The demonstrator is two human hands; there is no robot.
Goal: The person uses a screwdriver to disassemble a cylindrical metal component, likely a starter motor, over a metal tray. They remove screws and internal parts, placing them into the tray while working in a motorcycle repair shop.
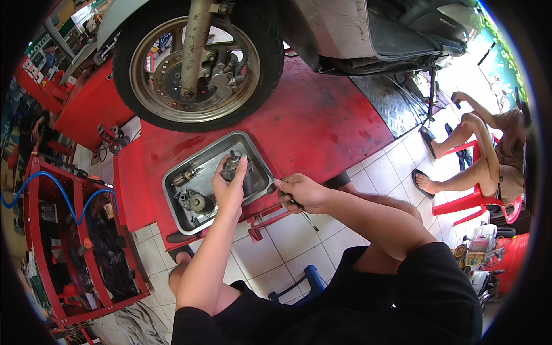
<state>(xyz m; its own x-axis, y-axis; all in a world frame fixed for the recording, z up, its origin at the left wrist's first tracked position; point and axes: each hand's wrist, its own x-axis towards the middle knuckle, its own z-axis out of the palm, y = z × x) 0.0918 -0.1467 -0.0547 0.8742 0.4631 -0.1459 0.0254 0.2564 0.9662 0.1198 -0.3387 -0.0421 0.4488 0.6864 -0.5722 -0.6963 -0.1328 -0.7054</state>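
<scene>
My left hand (pixel 229 187) grips a small grey metal part (pixel 232 164) above a steel tray (pixel 177 227) on the red lift platform (pixel 310 126). A larger metal housing (pixel 197 202) and a cylindrical brass-and-steel piece (pixel 186 176) lie in the tray. My right hand (pixel 300 191) is closed around a slim metal tool (pixel 311 223) beside the tray's right side; its thin shaft points down past the platform's front edge.
A scooter's front wheel (pixel 141 86) stands behind the tray. A red tool cart (pixel 88 241) with a blue hose (pixel 71 204) is at left. Another person (pixel 483 161) sits on a red chair (pixel 460 210) at right. A blue stool (pixel 311 279) is below me.
</scene>
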